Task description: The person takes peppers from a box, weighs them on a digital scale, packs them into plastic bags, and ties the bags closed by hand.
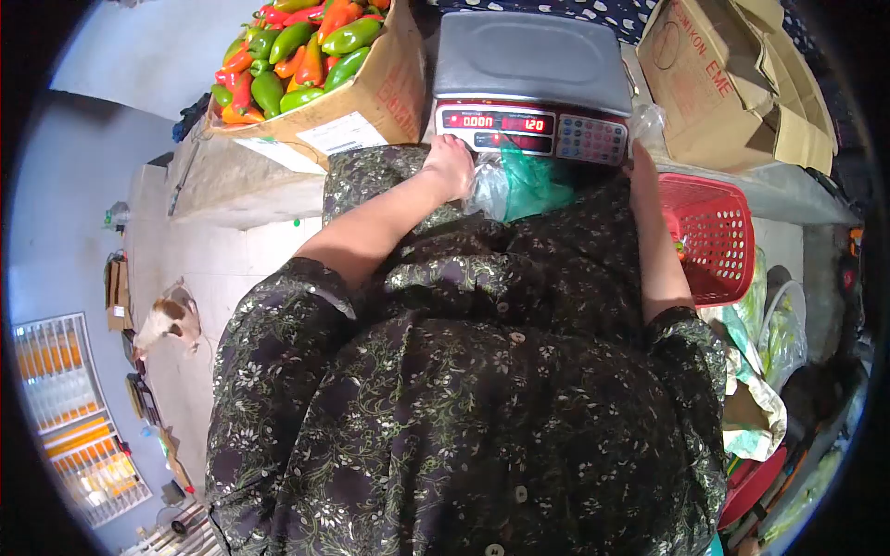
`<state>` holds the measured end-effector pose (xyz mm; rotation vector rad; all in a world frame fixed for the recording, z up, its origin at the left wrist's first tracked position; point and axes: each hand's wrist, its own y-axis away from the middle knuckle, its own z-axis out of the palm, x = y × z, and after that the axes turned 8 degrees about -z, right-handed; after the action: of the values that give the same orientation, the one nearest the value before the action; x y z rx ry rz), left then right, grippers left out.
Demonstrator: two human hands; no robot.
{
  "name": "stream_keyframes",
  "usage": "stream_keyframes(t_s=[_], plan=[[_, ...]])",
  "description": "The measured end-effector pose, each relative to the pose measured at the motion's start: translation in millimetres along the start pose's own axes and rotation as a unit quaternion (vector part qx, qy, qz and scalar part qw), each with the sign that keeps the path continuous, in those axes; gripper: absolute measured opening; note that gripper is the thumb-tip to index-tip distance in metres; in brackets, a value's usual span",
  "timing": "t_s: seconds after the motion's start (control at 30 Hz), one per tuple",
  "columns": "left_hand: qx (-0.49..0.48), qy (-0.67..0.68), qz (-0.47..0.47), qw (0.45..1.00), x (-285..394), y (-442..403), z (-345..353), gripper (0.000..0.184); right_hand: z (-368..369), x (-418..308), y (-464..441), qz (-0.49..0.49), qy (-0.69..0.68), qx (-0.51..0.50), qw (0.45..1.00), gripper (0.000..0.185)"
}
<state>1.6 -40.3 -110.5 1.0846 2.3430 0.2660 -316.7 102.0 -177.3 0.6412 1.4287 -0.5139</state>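
Curled left hand [450, 167] at front of scale [533, 57]

Brown-patched animal [168, 321] on pale floor [236, 252], cardboard box [118, 293] nearby — barred window [60, 375], bluish wall [74, 222]

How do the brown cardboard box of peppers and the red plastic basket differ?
The box is brown cardboard; the basket, perforated red plastic. The box stands toward the picture's left, the basket toward its right. The box is heaped with red, orange and green peppers; the basket's contents are mostly hidden. Both have open tops.
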Motion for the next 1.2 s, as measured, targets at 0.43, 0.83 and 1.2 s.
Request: stream_keyframes(t_s=[0.43,0.83,1.2], plan=[[0.134,0.255,0.037,0.957,-41.2,25.8,-12.4,0.045,-22.3,16.7,-12.0,-0.013,-0.055,0.080,0.995,0.051],[0.367,0.164,-0.348,0.847,-275.4,55.6,-67.6,0.055,-39.0,21.6,-19.5,-0.001,0.021,0.131,0.991,0.041],[0.290,0.145,-0.329,0.887,-272.3,44.6,-58.7,0.055,-46.5,10.6,-4.4,0.032,-0.066,0.138,0.988,0.045]])
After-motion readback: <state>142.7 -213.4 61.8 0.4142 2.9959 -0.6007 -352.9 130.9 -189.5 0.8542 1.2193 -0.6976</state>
